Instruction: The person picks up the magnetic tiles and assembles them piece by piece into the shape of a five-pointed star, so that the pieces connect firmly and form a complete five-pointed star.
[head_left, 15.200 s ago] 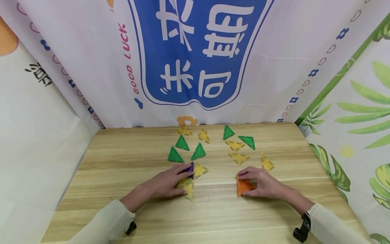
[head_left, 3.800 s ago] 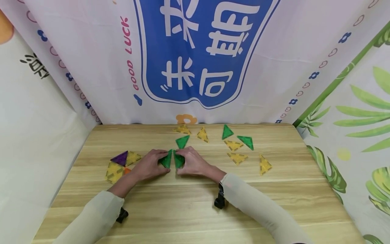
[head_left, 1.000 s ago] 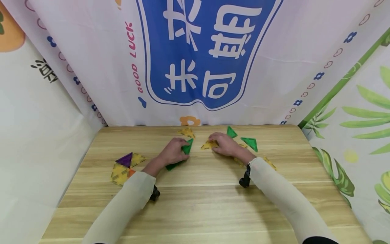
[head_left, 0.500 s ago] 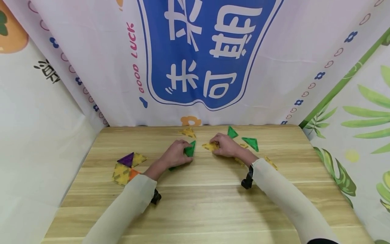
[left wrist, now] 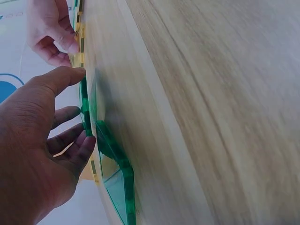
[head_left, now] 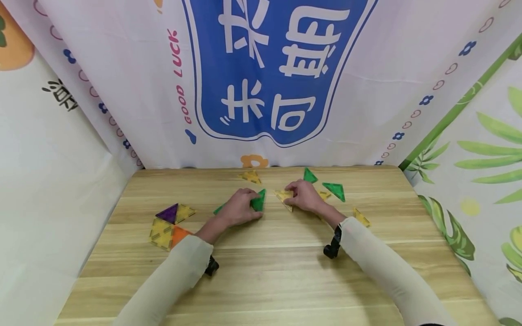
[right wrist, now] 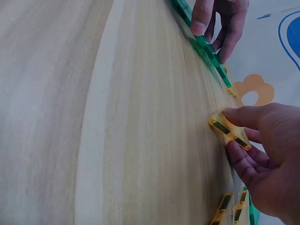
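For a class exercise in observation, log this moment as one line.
left hand: holds green triangle | right hand: holds yellow triangle | contact between triangles: none

We are leaving a gap between our left hand's [head_left: 238, 207] green triangular tile [head_left: 260, 201] and our right hand's [head_left: 305, 195] yellow triangular tile [head_left: 284, 197]; the printed cloth [head_left: 261, 77] is blocking beyond, the wooden tabletop [head_left: 269, 276] is offering room between our sleeves [head_left: 173, 274].

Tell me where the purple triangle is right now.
In the head view, the purple triangle lies on the left of the table, left of the left hand, with a yellow triangle just to its right.
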`<move>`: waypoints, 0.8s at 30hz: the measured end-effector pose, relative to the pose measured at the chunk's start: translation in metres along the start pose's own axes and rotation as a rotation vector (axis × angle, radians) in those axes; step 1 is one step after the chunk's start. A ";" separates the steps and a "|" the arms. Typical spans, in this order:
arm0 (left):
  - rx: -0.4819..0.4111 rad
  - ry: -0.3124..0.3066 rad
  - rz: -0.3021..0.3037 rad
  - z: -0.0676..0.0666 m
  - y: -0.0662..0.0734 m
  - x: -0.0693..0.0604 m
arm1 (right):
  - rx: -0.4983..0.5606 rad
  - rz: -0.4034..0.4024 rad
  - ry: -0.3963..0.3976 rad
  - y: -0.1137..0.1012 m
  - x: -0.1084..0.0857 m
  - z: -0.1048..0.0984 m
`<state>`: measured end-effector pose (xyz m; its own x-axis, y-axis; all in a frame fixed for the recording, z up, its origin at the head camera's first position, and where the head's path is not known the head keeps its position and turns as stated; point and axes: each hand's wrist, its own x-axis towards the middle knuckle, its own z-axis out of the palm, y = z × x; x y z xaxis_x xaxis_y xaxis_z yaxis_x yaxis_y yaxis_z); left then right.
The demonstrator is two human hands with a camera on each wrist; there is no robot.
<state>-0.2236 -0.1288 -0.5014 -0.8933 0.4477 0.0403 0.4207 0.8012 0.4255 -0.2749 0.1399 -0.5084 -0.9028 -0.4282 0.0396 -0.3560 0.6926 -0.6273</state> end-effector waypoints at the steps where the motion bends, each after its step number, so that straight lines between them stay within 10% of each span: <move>1: -0.003 0.003 0.000 0.001 0.001 0.000 | 0.023 0.013 -0.001 0.000 -0.001 0.000; 24: 0.012 0.020 -0.025 0.009 0.010 0.015 | 0.592 0.259 0.050 -0.012 -0.007 0.013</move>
<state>-0.2317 -0.1107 -0.5043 -0.9063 0.4200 0.0476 0.4003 0.8168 0.4154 -0.2615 0.1271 -0.5114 -0.9569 -0.2526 -0.1435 0.0552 0.3267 -0.9435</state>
